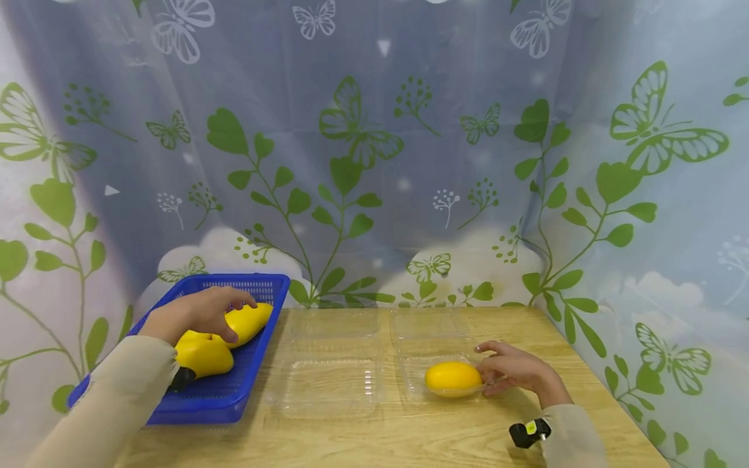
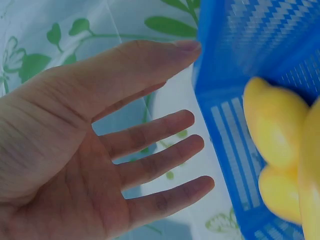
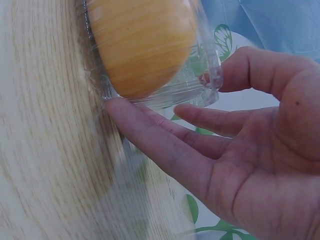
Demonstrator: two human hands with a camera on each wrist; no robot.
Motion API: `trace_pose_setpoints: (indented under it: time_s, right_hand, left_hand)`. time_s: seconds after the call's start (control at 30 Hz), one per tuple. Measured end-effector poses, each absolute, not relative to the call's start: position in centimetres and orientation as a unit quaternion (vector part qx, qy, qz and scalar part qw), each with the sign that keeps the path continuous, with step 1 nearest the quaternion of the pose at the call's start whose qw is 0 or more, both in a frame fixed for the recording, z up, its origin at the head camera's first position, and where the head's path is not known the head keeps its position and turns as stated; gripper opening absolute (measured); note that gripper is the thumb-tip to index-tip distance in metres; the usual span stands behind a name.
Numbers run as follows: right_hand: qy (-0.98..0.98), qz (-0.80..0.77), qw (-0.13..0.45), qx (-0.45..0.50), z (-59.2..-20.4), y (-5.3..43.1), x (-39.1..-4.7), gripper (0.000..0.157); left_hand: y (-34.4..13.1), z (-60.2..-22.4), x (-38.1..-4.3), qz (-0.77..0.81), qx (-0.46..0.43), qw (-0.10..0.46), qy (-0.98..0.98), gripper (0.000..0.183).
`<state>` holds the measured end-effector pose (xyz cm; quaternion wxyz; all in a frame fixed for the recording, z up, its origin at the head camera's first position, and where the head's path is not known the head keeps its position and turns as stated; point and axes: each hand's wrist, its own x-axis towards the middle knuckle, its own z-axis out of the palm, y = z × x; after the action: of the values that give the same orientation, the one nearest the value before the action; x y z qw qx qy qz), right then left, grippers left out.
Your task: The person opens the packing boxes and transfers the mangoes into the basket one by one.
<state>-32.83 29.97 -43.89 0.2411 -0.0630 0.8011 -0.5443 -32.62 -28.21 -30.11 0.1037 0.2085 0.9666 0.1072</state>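
Note:
My left hand hovers over a blue plastic basket at the left of the table. Its fingers are spread, and in the left wrist view the palm holds nothing. Several yellow mangoes lie in the basket, just beyond the fingertips in the left wrist view. One mango lies in the clear plastic box on the right. At that box's right side, my right hand lightly grips the rim, thumb at the top edge and fingers along the wall, beside the mango.
A second clear plastic box stands between the basket and the right box, holding nothing. Both boxes have their clear lids folded back toward the curtain. The wooden table ends at the curtain behind and on the right.

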Motion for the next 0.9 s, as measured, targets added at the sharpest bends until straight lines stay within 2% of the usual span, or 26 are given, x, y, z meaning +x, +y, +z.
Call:
trace_pose_setpoints:
  time_s: [0.43,0.9]
  right_hand:
    - [0.802,-0.546,0.236,-0.061,-43.7,29.8,-32.7,0.072]
    - [0.799,-0.552,0.232,-0.063,-44.0,29.9,-32.8,0.071]
  left_hand:
    - [-23.7,-31.2,-32.8,0.116,0.258,0.077,0.956,0.054]
    - [-20.0,-32.5,-33.4,0.129,0.284,0.075,0.947,0.052]
